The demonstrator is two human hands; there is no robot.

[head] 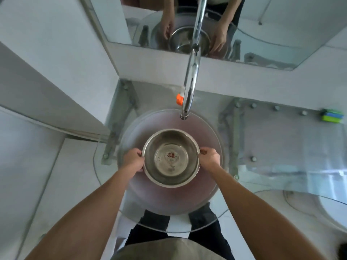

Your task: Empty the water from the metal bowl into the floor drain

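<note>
A round metal bowl [170, 158] with a red mark on its bottom is level inside the glass basin [212, 132] of a washstand. It holds clear water. My left hand [133, 160] grips the bowl's left rim and my right hand [209, 158] grips its right rim. No floor drain shows in the head view.
A chrome tap [190, 87] arches over the basin, its spout just beyond the bowl. A glass counter [281, 147] stretches right, with a green and blue sponge [332, 115] at its far edge. A mirror [262, 25] hangs on the wall behind. An orange cap [179, 99] sits by the tap.
</note>
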